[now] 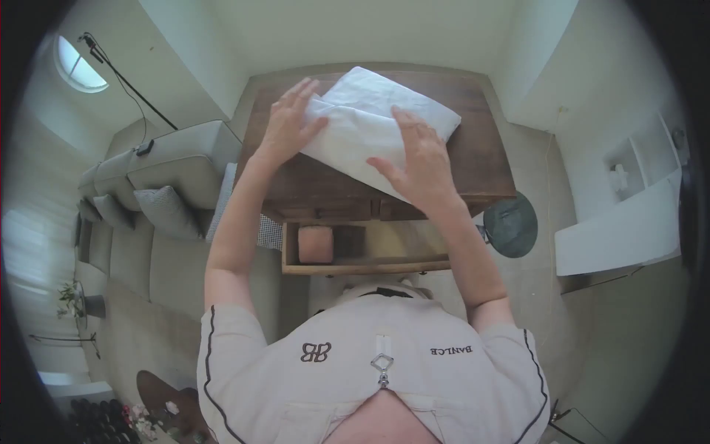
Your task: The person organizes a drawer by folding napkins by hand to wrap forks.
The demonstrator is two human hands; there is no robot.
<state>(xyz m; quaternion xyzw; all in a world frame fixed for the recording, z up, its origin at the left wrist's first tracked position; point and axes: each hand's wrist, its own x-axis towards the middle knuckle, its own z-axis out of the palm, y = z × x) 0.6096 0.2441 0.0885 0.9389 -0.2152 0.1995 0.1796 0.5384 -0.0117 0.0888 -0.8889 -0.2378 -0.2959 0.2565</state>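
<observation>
On the wooden table (pixel 481 159) the white cloth (pixel 362 111) lies folded over, not yet squared — left hand (pixel 285 126) and right hand (pixel 418 159) press flat on it, grasping nothing.

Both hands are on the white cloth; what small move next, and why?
Probably smooth and fold the cloth once more: it lies skewed and loosely folded on the table, left hand and right hand flat on it.
</observation>
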